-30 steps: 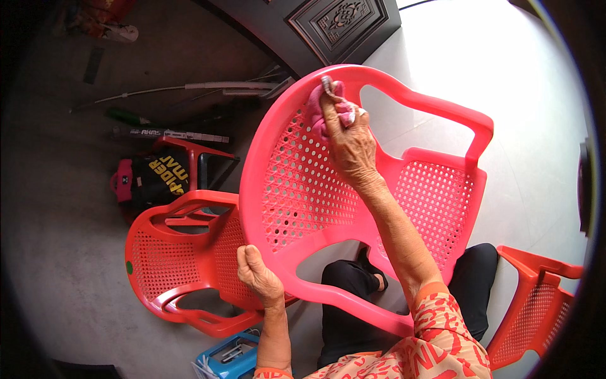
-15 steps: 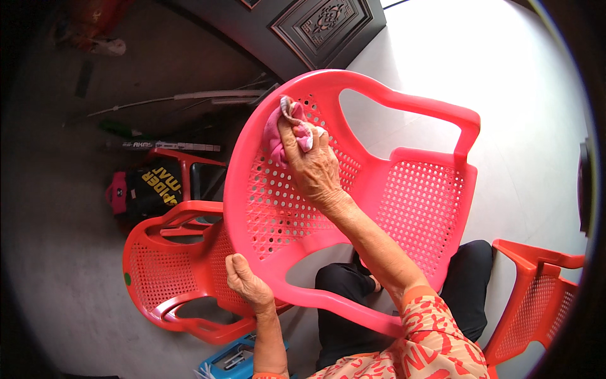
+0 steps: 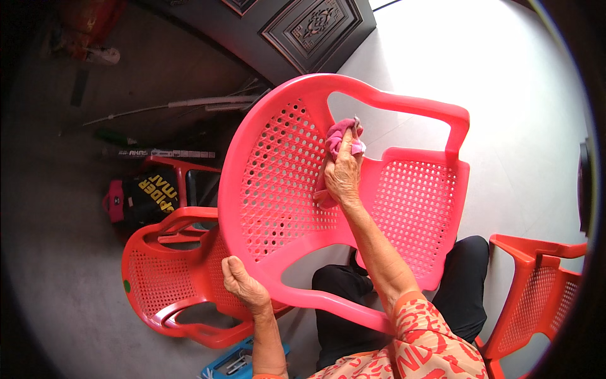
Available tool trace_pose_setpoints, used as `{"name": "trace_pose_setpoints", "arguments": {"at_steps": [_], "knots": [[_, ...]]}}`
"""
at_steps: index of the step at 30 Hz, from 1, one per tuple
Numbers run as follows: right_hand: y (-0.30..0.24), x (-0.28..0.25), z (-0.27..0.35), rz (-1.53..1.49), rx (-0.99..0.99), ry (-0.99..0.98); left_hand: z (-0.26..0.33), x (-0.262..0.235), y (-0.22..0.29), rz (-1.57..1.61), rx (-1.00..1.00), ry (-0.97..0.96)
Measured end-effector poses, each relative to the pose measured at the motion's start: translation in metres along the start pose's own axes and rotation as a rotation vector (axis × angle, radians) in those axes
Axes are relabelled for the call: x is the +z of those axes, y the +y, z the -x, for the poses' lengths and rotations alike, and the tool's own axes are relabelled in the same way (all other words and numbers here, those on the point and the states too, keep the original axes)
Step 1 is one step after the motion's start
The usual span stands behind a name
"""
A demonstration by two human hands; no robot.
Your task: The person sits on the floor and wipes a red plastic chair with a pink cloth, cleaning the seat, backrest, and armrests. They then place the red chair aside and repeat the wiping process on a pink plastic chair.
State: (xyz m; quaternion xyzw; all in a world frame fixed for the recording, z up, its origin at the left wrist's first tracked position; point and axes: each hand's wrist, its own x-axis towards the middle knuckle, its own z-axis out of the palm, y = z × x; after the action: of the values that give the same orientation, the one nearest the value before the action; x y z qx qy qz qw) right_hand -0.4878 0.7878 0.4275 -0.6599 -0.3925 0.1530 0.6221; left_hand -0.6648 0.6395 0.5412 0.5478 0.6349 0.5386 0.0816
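A bright pink plastic armchair (image 3: 291,243) with a perforated back and seat is tilted in front of me, its backrest toward the left. In my right hand (image 3: 343,177) is a crumpled pink cloth (image 3: 341,142), pressed on the lower part of the backrest, close to where it meets the seat. My left hand (image 3: 246,285) is closed at the backrest's near-left rim, steadying the chair; some of its fingers are hidden from view.
A red plastic chair (image 3: 167,278) stands at the left, another red chair (image 3: 527,303) at the right. Beyond the left one are a black bag (image 3: 148,196) and long thin strips (image 3: 170,104). A dark carved door (image 3: 303,38) is at the back, a blue container (image 3: 233,363) near my left forearm.
My right hand has moved the cloth right and slightly down across the backrest, from its upper edge toward the seat. My left hand keeps its place at the rim.
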Motion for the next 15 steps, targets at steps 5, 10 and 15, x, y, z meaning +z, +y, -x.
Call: {"name": "trace_pose_setpoints", "arguments": {"at_steps": [5,10,15], "knots": [[-0.045,0.006,0.009,0.068,0.040,-0.178,0.000,-0.002,-0.003,0.020,-0.009,0.007],[-0.060,0.008,-0.004,0.178,-0.440,-0.015,0.001,-0.002,0.000,0.006,-0.027,0.023],[-0.045,-0.007,-0.013,0.246,-0.300,-0.139,0.002,-0.006,-0.003,0.002,-0.044,-0.009]]}}
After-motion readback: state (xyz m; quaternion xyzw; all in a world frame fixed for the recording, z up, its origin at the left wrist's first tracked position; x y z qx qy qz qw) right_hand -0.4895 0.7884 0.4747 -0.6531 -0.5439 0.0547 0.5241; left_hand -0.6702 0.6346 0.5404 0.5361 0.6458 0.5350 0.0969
